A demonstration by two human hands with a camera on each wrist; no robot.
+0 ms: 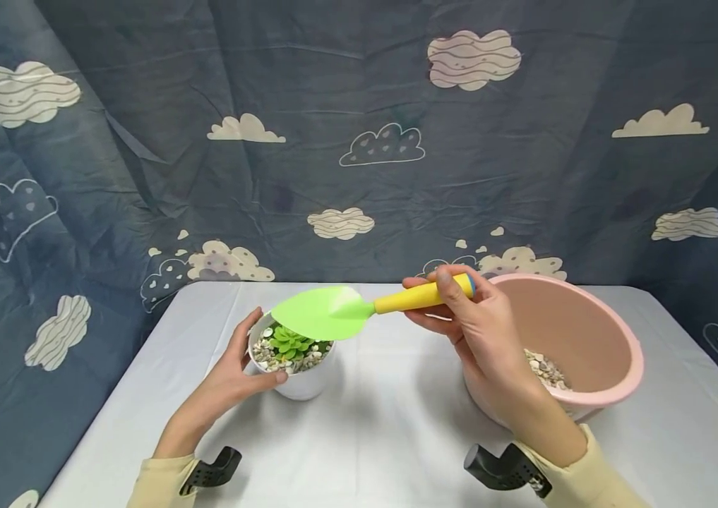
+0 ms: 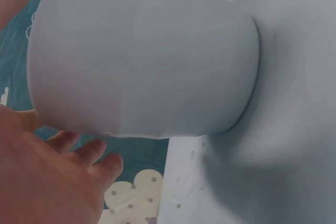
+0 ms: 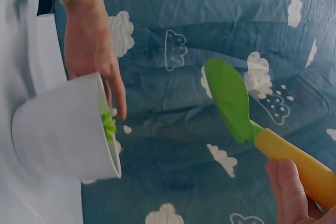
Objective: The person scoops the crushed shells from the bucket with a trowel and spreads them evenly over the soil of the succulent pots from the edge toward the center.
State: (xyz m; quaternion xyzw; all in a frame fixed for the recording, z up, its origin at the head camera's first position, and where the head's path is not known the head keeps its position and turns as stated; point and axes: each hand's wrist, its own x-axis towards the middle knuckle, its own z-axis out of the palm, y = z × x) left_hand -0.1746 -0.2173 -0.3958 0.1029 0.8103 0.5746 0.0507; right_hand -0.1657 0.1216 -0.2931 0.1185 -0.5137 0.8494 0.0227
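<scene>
A small white pot point(image 1: 304, 386) stands upright on the table, with a green succulent point(image 1: 291, 343) and pale pebbles inside. My left hand point(image 1: 225, 384) grips the pot from its left side, thumb at the near rim and fingers round the far side. My right hand point(image 1: 492, 339) holds a garden trowel point(image 1: 327, 314) by its yellow handle. In the head view the light green blade overlaps the pot's far right rim. From the right wrist view the trowel point(image 3: 228, 100) hangs above the pot point(image 3: 63, 129), apart from it. No pebbles show on the blade.
A large pink tub point(image 1: 632, 360) stands right of my right hand, with pebbles point(image 1: 546, 368) at its bottom. White cloth covers the table point(image 1: 384, 437). A dark blue curtain point(image 1: 308, 183) with cloud prints hangs behind and at both sides.
</scene>
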